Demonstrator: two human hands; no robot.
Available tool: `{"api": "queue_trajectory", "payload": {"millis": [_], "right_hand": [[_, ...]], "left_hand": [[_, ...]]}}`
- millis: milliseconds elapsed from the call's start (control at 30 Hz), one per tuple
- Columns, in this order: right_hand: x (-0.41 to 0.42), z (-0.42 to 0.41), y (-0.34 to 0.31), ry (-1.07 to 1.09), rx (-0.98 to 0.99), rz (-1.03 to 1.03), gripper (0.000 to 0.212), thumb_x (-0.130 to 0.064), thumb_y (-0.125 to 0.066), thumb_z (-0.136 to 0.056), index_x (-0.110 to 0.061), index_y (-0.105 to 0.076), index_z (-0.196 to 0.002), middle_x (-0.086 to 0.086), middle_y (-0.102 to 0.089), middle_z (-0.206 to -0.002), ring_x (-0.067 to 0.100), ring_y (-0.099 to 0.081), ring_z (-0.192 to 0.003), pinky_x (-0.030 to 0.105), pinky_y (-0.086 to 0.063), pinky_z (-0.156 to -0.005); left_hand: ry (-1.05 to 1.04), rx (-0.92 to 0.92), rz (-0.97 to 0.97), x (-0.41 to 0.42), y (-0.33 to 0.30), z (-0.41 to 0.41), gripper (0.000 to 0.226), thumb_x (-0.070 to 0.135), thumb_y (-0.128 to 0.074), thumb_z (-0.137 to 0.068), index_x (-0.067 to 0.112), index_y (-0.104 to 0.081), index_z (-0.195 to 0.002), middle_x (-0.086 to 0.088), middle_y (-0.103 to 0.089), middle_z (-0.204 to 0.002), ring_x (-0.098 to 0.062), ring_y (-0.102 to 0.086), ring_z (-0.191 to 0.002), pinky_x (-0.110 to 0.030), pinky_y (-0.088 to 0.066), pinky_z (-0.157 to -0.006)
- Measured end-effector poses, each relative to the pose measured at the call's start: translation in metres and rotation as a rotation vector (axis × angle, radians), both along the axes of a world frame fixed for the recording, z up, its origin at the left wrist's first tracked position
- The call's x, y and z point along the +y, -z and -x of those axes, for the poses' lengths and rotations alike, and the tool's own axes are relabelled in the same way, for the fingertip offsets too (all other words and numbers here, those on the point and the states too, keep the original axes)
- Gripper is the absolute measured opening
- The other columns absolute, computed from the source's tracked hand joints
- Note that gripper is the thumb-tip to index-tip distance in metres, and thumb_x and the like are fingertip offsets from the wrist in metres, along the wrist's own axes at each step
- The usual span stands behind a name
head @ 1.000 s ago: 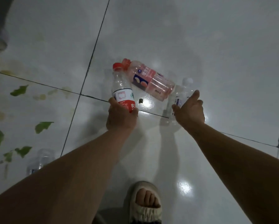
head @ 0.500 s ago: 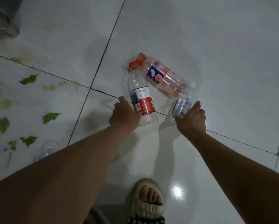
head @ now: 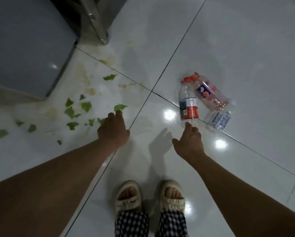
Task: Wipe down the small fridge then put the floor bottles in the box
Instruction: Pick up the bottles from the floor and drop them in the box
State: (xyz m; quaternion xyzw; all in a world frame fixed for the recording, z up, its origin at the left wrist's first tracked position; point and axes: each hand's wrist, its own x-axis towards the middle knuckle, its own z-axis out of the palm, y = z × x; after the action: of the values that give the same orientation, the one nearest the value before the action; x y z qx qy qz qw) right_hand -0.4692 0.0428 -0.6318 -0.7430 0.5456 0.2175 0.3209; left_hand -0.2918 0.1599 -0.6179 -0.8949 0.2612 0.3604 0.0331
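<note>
We have gathered three bottles (head: 188, 103) together on the floor (head: 228, 40) for easy collecting; both grips, left hand (head: 113, 130) and right hand (head: 188, 141), hang released and hold nothing

None of the print here can be read. The red-capped bottle (head: 187, 101) lying on the floor carries a red and white label with a blue patch, its marks too small to make out. The pink bottle (head: 210, 94) touching it bears a dark blue label with pale round shapes, no legible words. The clear bottle (head: 218, 119) beside them has a blue and white label, blurred.
</note>
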Motion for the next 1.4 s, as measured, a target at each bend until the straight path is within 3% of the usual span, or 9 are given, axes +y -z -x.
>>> {"api": "queue_trajectory", "payload": {"millis": [167, 433, 900, 1100, 1267, 1400], "right_hand": [[0.042, -0.022, 0.015, -0.196, 0.02, -0.082, 0.071, -0.026, -0.061, -0.089, -0.012, -0.019, -0.144, 0.013, -0.035, -0.14, 0.029, -0.035, -0.128, 0.04, -0.04, -0.099], [0.087, -0.021, 0.07, -0.479, 0.083, -0.085, 0.062, -0.023, -0.06, -0.086, -0.014, -0.029, -0.139, 0.01, -0.035, -0.138, 0.027, -0.035, -0.126, 0.036, -0.038, -0.097], [0.086, -0.002, 0.129, -0.545, 0.045, -0.052, 0.062, -0.023, -0.06, -0.086, -0.015, -0.028, -0.139, 0.009, -0.035, -0.137, 0.026, -0.036, -0.124, 0.035, -0.039, -0.096], [0.06, 0.012, 0.093, -0.52, 0.064, -0.029, 0.065, -0.025, -0.06, -0.087, -0.014, -0.025, -0.141, 0.01, -0.034, -0.139, 0.027, -0.036, -0.125, 0.036, -0.04, -0.097], [0.028, 0.016, 0.034, -0.446, 0.103, 0.0, 0.07, -0.027, -0.059, -0.089, -0.015, -0.019, -0.145, 0.009, -0.028, -0.146, 0.026, -0.033, -0.131, 0.036, -0.038, -0.101], [-0.003, 0.022, -0.016, -0.333, 0.127, 0.026, 0.071, -0.027, -0.059, -0.089, -0.013, -0.02, -0.146, 0.01, -0.03, -0.146, 0.026, -0.035, -0.13, 0.036, -0.039, -0.101]], "left_hand": [[-0.068, -0.017, -0.054, 0.052, 0.015, -0.008, 0.058, 0.031, -0.06, -0.085, 0.012, -0.032, -0.133, -0.014, -0.046, -0.125, -0.031, -0.048, -0.116, -0.043, -0.045, -0.084], [-0.1, -0.005, -0.175, 0.112, 0.085, 0.014, 0.063, 0.033, -0.063, -0.083, 0.01, -0.029, -0.131, -0.016, -0.044, -0.124, -0.032, -0.048, -0.114, -0.042, -0.044, -0.087], [-0.189, -0.07, -0.144, 0.11, 0.169, 0.026, 0.07, 0.034, -0.066, -0.082, 0.003, -0.027, -0.131, -0.019, -0.047, -0.125, -0.037, -0.048, -0.115, -0.046, -0.044, -0.086], [-0.102, -0.034, -0.153, 0.094, 0.137, 0.043, 0.077, 0.039, -0.068, -0.078, 0.002, -0.026, -0.131, -0.018, -0.05, -0.12, -0.035, -0.052, -0.109, -0.043, -0.046, -0.08], [-0.087, 0.023, -0.097, 0.059, 0.072, 0.046, 0.067, 0.041, -0.069, -0.077, 0.006, -0.033, -0.121, -0.015, -0.053, -0.116, -0.032, -0.055, -0.106, -0.039, -0.046, -0.077], [-0.006, 0.058, -0.078, 0.016, 0.015, 0.045, 0.071, 0.046, -0.065, -0.08, 0.006, -0.029, -0.127, -0.013, -0.053, -0.117, -0.028, -0.056, -0.104, -0.035, -0.046, -0.074]]}}
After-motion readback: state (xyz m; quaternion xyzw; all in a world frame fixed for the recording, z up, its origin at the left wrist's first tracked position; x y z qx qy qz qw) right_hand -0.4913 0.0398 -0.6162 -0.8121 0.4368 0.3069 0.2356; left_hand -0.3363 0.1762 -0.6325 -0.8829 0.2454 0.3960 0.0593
